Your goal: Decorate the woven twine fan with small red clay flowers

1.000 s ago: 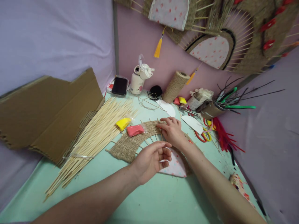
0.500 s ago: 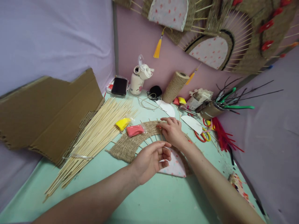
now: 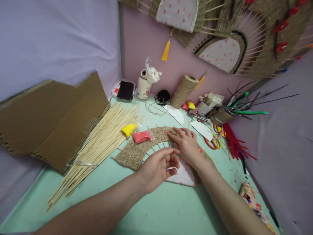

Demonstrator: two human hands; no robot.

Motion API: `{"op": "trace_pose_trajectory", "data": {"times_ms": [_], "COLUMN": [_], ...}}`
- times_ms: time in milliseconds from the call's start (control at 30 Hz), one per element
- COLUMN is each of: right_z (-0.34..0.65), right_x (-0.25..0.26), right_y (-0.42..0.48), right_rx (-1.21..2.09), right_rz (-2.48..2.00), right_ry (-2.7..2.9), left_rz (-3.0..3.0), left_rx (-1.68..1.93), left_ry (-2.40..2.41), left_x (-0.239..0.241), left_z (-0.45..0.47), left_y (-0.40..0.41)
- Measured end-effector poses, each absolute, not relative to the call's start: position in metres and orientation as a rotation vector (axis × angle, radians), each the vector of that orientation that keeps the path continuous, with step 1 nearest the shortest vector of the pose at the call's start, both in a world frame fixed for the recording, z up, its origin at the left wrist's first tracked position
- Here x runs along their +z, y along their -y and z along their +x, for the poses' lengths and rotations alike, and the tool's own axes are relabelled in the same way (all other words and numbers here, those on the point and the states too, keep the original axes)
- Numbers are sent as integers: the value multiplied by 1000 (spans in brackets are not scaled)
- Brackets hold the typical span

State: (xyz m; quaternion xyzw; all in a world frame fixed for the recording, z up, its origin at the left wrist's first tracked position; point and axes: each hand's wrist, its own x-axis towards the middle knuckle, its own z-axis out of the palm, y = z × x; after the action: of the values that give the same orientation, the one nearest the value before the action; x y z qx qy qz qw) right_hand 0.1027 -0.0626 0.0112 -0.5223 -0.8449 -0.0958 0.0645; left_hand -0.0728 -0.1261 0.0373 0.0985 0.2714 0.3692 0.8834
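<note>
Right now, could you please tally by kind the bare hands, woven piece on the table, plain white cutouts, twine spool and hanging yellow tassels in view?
Hands: 2 (left hand, right hand)
Woven piece: 1
White cutouts: 2
Twine spool: 1
Yellow tassels: 2
Total: 8

we have a tan fan (image 3: 128,156) in a ribbed weave, its white panel (image 3: 183,174) spotted red and pale blue. our small dab (image 3: 166,132) is coral red, matching one packet (image 3: 142,137); the other packet (image 3: 129,130) is bright yellow. our tabletop (image 3: 146,212) is mint green, the sticks (image 3: 97,147) pale straw, the cardboard (image 3: 56,120) brown, the tassels (image 3: 165,51) golden yellow, the side cloth (image 3: 56,42) lilac.
</note>
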Motion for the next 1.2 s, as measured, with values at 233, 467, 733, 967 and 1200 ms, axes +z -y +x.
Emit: {"op": "trace_pose_trajectory", "data": {"times_ms": [233,467,733,967,1200], "right_z": [102,100,104,108,106], "right_x": [7,8,18,35,28], "right_y": [61,62,68,102,116], "right_rx": [-307,-275,-274,-132,51], "right_rz": [-1606,-1587,-1561,-1523,-1374], "right_ry": [2542,2491,2305,2081,2040], "left_rz": [214,215,555,1967,2201], "left_rx": [770,770,909,1043,422], "left_ry": [-551,-547,-712,-1727,-1941], "left_x": [36,36,41,38,24], "left_z": [-73,-73,-86,-123,-131], "left_y": [127,127,118,88,76]}}
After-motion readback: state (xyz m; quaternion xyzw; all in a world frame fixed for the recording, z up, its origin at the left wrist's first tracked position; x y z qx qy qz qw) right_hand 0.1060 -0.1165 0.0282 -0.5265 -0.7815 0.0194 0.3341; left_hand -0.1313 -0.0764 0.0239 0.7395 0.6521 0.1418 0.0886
